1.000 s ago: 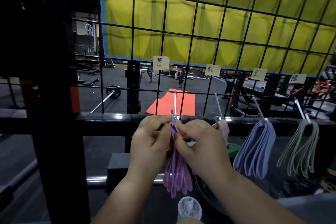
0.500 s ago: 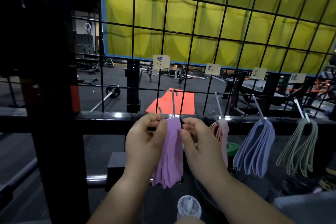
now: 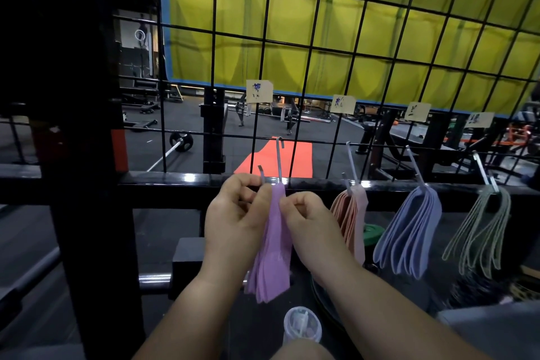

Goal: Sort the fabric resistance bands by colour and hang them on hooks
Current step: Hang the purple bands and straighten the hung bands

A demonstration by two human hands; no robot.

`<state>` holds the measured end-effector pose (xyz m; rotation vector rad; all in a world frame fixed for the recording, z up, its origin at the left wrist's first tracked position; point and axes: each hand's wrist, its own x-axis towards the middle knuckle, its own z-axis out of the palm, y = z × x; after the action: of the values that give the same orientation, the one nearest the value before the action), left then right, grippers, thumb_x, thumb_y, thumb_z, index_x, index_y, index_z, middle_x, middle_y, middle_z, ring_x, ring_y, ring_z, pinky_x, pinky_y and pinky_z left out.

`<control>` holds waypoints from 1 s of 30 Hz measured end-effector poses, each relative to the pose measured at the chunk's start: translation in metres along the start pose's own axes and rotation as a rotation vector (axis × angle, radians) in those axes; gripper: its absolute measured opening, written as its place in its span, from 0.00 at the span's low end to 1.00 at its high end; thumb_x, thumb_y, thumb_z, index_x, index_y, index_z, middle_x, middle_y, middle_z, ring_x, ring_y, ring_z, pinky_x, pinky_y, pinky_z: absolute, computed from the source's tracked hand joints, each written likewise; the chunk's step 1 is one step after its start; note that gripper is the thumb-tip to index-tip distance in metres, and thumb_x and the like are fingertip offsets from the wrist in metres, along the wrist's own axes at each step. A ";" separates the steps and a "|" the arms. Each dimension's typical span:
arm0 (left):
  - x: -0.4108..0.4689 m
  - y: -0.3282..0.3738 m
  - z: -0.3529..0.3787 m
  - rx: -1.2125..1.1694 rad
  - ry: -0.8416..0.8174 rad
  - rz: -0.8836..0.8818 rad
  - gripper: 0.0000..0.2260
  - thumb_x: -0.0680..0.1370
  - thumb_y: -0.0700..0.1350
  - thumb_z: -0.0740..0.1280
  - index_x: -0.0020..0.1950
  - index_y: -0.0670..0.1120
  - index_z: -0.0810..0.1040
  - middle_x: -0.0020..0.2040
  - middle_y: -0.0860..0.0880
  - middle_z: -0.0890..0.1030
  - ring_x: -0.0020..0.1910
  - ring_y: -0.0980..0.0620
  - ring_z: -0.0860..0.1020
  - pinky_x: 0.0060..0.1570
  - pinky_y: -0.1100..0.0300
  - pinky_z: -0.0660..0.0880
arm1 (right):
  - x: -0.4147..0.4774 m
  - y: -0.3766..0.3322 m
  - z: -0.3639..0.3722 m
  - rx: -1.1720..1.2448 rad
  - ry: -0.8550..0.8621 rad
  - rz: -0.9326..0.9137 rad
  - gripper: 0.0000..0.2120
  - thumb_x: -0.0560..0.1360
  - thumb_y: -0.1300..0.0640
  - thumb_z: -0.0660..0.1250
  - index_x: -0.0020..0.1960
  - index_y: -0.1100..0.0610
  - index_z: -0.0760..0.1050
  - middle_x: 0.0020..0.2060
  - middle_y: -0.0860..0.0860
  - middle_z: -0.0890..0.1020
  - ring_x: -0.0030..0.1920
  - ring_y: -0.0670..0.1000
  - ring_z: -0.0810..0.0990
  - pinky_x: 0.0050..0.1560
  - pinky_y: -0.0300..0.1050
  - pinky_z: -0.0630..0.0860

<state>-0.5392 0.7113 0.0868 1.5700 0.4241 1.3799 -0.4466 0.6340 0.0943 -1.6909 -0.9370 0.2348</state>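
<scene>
A bunch of purple fabric bands point(image 3: 273, 245) hangs from a metal S-hook point(image 3: 279, 159) on the black wire grid point(image 3: 321, 47). My left hand point(image 3: 233, 222) pinches the top left of the purple bunch beside the hook's free tip. My right hand point(image 3: 306, 222) sits at the bunch's right edge with fingers curled; thumb and forefinger pinch the fabric near the top. Further right, pink bands point(image 3: 352, 216), blue bands point(image 3: 409, 231) and green bands point(image 3: 479, 231) each hang on their own hook.
Paper labels point(image 3: 259, 91) are clipped to the grid above each hook. A thick black rack post point(image 3: 87, 155) stands at the left and a black rail point(image 3: 175, 178) runs below the grid. A clear bottle top point(image 3: 302, 323) sits low centre. Gym floor lies beyond.
The purple bands went from being gathered at the hook by both hands to hanging spread from it. Both hands dropped slightly and moved apart to either side of the bunch.
</scene>
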 end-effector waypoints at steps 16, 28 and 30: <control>-0.055 -0.048 0.009 0.235 -0.044 0.001 0.23 0.75 0.65 0.50 0.63 0.56 0.69 0.55 0.59 0.76 0.51 0.61 0.75 0.52 0.54 0.75 | -0.022 0.038 0.018 0.247 -0.174 0.112 0.14 0.84 0.50 0.53 0.61 0.51 0.76 0.49 0.45 0.83 0.45 0.34 0.81 0.42 0.26 0.73; -0.028 -0.021 -0.003 0.349 0.064 0.151 0.25 0.77 0.60 0.55 0.68 0.47 0.70 0.59 0.53 0.70 0.59 0.57 0.70 0.58 0.62 0.68 | -0.016 0.023 0.011 0.218 -0.147 0.160 0.15 0.82 0.43 0.57 0.53 0.50 0.78 0.50 0.49 0.83 0.53 0.51 0.82 0.58 0.52 0.77; -0.017 -0.008 -0.005 0.328 0.086 0.164 0.24 0.78 0.58 0.56 0.69 0.48 0.72 0.56 0.57 0.72 0.57 0.56 0.72 0.57 0.64 0.68 | -0.014 0.020 0.010 0.223 -0.139 0.183 0.19 0.81 0.39 0.56 0.53 0.50 0.79 0.50 0.49 0.84 0.54 0.51 0.82 0.61 0.56 0.76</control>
<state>-0.5463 0.7040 0.0705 1.8489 0.6095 1.5668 -0.4524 0.6305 0.0686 -1.5679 -0.8240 0.5649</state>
